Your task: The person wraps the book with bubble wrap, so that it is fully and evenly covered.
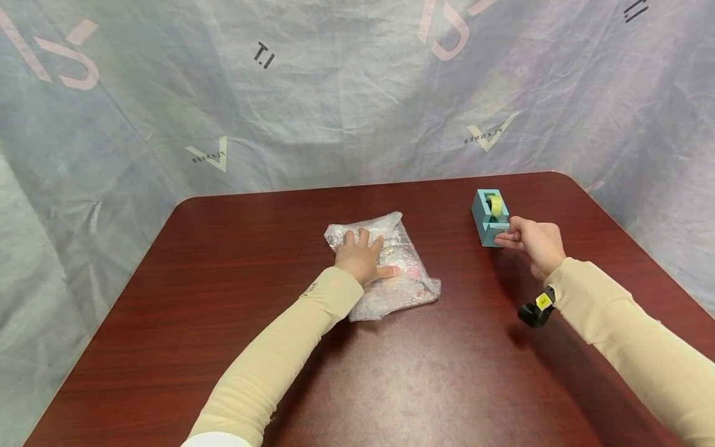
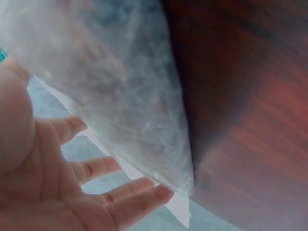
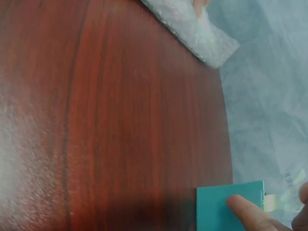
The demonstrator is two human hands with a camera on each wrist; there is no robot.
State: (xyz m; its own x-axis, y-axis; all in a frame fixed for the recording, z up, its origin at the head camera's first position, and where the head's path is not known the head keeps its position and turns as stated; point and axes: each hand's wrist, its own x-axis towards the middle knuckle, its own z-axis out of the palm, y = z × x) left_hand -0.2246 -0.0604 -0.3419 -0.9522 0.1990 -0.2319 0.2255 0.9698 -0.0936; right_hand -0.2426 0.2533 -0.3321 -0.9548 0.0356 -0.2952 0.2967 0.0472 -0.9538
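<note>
A package wrapped in clear bubble wrap (image 1: 410, 288) lies on the table, with pinkish contents showing through. My left hand (image 1: 360, 257) rests on top of it, fingers spread. In the left wrist view, the fingertips (image 2: 161, 193) touch the edge of the wrap. At the right stands a light-blue tape dispenser (image 1: 481, 217) holding a yellowish tape roll (image 1: 494, 205). My right hand (image 1: 539, 243) is at its front end, index finger and thumb pinching at the tape's end by the cutter. Another finger (image 3: 243, 209) touches the dispenser's front face in the right wrist view.
The dark red wooden table (image 1: 223, 267) has rounded far corners. A grey printed cloth (image 1: 335, 112) hangs behind and along both sides. A small black wrist camera (image 1: 535, 313) hangs under the right wrist, over the table.
</note>
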